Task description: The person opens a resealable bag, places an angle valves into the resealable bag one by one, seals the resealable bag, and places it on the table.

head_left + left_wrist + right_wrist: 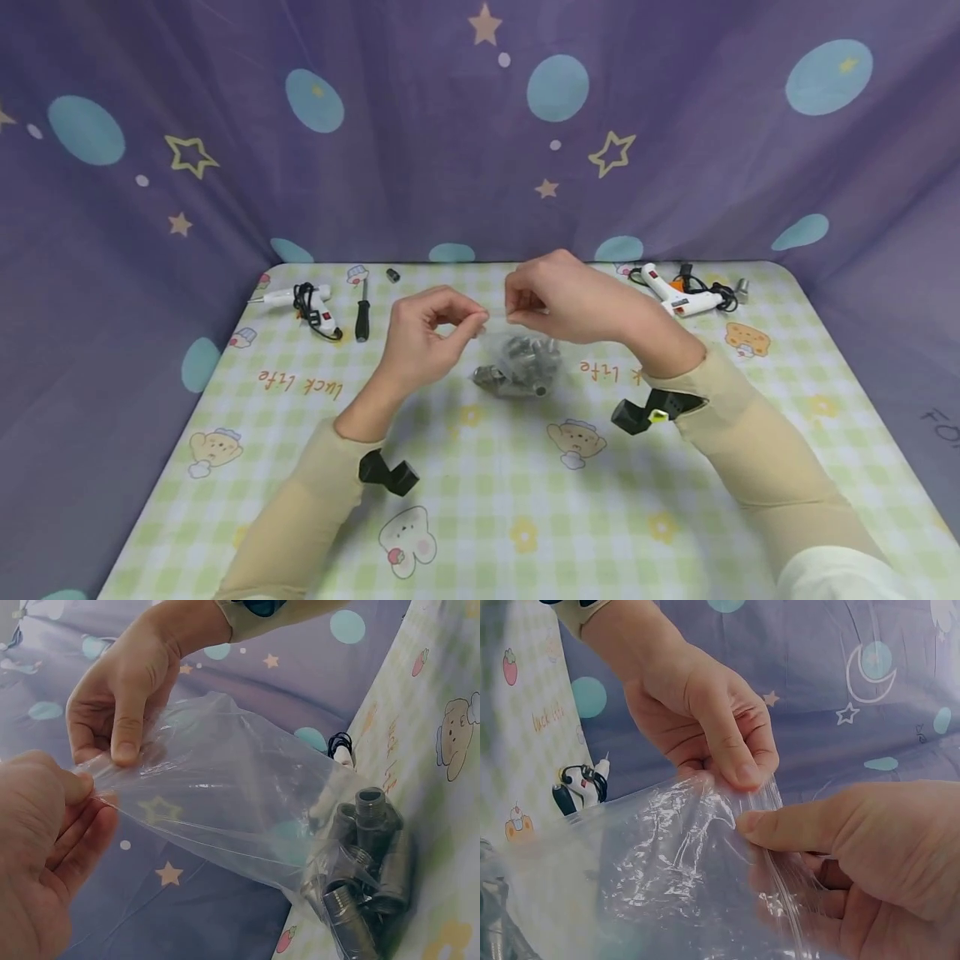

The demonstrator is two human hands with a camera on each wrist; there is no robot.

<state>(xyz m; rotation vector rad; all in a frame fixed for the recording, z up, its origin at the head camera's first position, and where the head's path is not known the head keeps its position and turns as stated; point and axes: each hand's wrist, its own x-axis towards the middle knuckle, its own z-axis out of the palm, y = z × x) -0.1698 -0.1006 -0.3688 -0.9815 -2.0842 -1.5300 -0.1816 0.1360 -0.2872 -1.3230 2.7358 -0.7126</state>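
Note:
A clear zip-seal plastic bag [517, 337] hangs between my two hands over the middle of the table. Its top edge is pinched between the thumb and fingers of my left hand [431, 333]. My right hand [573, 300] pinches the same edge a short way to the right, thumb on the near face. In the right wrist view the zip strip [784, 896] runs past both thumbs. Several threaded metal pipe fittings [371, 832] lie in the bag's bottom, which rests on the tablecloth. Whether the seal is closed cannot be told.
At the back left lie a white glue gun [322, 317] with a black cord, a black-handled screwdriver [363, 321] and a small dark metal piece [393, 275]. Another glue gun [693, 302] lies at the back right, beside a metal fitting [742, 289]. A purple curtain [450, 167] stands behind.

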